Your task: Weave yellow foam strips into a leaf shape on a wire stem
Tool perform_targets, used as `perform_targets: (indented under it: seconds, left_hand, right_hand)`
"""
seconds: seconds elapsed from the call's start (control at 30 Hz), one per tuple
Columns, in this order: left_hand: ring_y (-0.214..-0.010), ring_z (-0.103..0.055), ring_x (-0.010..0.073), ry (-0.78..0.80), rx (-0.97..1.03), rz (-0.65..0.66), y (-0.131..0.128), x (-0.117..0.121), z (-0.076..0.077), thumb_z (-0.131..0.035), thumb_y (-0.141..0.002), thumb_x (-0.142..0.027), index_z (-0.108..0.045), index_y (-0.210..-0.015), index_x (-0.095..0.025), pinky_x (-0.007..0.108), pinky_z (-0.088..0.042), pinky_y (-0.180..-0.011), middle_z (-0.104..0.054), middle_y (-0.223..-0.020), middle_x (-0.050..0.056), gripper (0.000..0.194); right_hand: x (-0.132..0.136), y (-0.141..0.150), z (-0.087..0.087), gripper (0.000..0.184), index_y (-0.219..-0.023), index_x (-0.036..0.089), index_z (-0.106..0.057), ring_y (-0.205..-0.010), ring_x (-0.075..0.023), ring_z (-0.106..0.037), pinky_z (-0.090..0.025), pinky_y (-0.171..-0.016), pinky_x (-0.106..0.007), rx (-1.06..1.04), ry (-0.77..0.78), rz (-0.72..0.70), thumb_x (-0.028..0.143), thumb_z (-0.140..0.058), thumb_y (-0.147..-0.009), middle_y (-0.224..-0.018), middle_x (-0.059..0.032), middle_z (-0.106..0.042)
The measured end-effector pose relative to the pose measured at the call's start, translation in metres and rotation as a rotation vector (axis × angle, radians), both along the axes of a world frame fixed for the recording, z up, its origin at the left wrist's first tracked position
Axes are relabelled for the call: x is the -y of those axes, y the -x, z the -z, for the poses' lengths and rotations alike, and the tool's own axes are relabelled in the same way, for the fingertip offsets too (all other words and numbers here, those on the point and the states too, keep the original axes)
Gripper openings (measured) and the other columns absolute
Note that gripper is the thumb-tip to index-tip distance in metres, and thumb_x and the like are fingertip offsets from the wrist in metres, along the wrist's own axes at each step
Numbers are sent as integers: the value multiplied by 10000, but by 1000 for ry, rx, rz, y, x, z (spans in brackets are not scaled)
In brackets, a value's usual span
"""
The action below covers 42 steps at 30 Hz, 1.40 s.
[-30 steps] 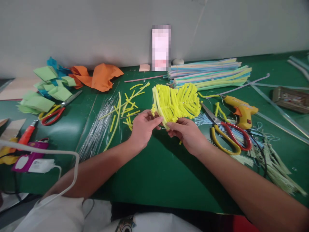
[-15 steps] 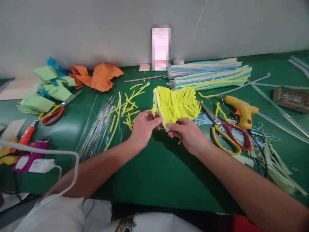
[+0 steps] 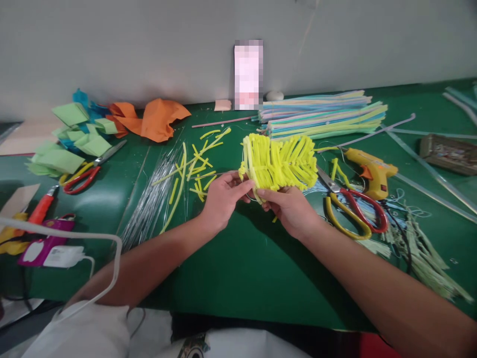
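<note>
A bright yellow piece made of bent pipe cleaners (image 3: 279, 161) is held up over the green table (image 3: 238, 268), its rows slanting like a leaf. My left hand (image 3: 225, 196) pinches its lower left corner between thumb and fingers, where a paler strip and a thin wire loop show. With thumb and forefinger, my right hand (image 3: 288, 204) grips the bottom edge close beside it. The fingertips behind the piece are partly hidden. Short yellow pipe cleaner offcuts (image 3: 201, 161) lie left of the piece, and scissors (image 3: 346, 201) with red and yellow handles lie to its right.
Bundled pastel pipe cleaners (image 3: 324, 114) lie at the back, near a phone (image 3: 248, 74) against the wall. A yellow glue gun (image 3: 372, 171) rests at right. Thin wires (image 3: 152, 194), second scissors (image 3: 84, 179), coloured paper (image 3: 160, 119) and a white cable (image 3: 118, 263) occupy the left.
The yellow piece has shifted slightly to the right and turned a little more toward me. Both hands keep their hold on its lower edge.
</note>
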State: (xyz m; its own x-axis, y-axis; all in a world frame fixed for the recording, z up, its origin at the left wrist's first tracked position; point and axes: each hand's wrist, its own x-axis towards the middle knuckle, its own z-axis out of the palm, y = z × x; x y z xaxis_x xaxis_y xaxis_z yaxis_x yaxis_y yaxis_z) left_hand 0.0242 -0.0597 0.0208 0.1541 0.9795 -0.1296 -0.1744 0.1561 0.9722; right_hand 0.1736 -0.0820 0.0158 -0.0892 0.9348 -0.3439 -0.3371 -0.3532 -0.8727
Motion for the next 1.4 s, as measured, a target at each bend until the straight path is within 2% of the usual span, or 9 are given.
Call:
perform_targets:
  seconds: [0.07, 0.13, 0.23, 0.33, 0.4, 0.53, 0.8, 1.1, 1.4]
  left_hand:
    - [-586, -633, 116, -26, 11, 3, 1, 3, 1, -745, -750, -353, -571, -924, -167, 242, -515, -532, -644, -714, -13, 308]
    - [-632, -662, 125, -125, -23, -2, 3, 7, 3, -721, -785, -309, -520, -947, -189, 255, -537, -571, -653, -780, -12, 285]
    - [-787, -678, 124, -447, -242, 9, 6, 13, 5, -681, -811, -180, -541, -946, -190, 263, -562, -705, -659, -921, 22, 195]
    - [-876, -665, 129, -793, -498, 61, 8, 15, 4, -635, -833, -108, -610, -1001, -190, 265, -562, -771, -674, -994, 47, 189]
    - [-889, -670, 135, -899, -586, 82, 8, 14, 2, -634, -845, -106, -630, -997, -198, 272, -561, -796, -698, -969, 42, 178]
    - [-849, -680, 137, -852, -619, 62, 7, 13, 2, -651, -848, -134, -641, -961, -206, 277, -563, -783, -720, -926, 31, 134]
    - [-820, -669, 127, -734, -538, 64, 3, 15, 4, -675, -831, -155, -645, -892, -207, 264, -556, -760, -709, -908, 21, 86]
    - [-827, -690, 152, -880, -551, 53, 3, 13, 2, -651, -847, -146, -677, -854, -215, 296, -561, -785, -741, -882, 34, 73]
    - [-860, -710, 153, -948, -629, 96, 7, 11, 4, -627, -881, -179, -698, -906, -232, 281, -566, -801, -759, -915, 29, 92]
  right_hand:
    - [-1, 0, -1, 213, -725, 169, -707, -570, -111, -499, -390, -537, -280, -35, 0, 46, 290, -831, -600, -677, -3, -652]
    - [-1, 0, -3, 237, -732, 171, -708, -579, -108, -514, -396, -544, -272, -80, 3, 97, 263, -851, -566, -690, 3, -656]
    - [-2, -1, -4, 279, -716, 173, -703, -566, -99, -515, -392, -548, -264, -107, 25, 148, 245, -880, -513, -661, 18, -642]
    - [-1, -1, -5, 291, -683, 170, -691, -556, -98, -499, -366, -544, -268, -80, 52, 156, 293, -891, -510, -623, 20, -619]
    - [0, -1, -5, 297, -679, 170, -693, -570, -104, -499, -358, -554, -275, -62, 55, 149, 319, -893, -518, -625, 16, -616]
    - [2, 0, -5, 292, -685, 180, -695, -567, -106, -468, -339, -562, -289, -51, 53, 137, 339, -890, -535, -612, 21, -600]
    - [3, 2, -7, 291, -633, 195, -658, -536, -92, -386, -288, -527, -291, -60, 54, 148, 337, -891, -534, -580, 35, -544]
    - [3, 4, -8, 271, -627, 189, -662, -531, -83, -361, -262, -518, -281, -121, 33, 141, 295, -890, -525, -556, 45, -517]
    - [4, 4, -9, 305, -594, 191, -638, -524, -80, -378, -291, -515, -276, -96, 38, 129, 358, -886, -536, -553, 43, -522]
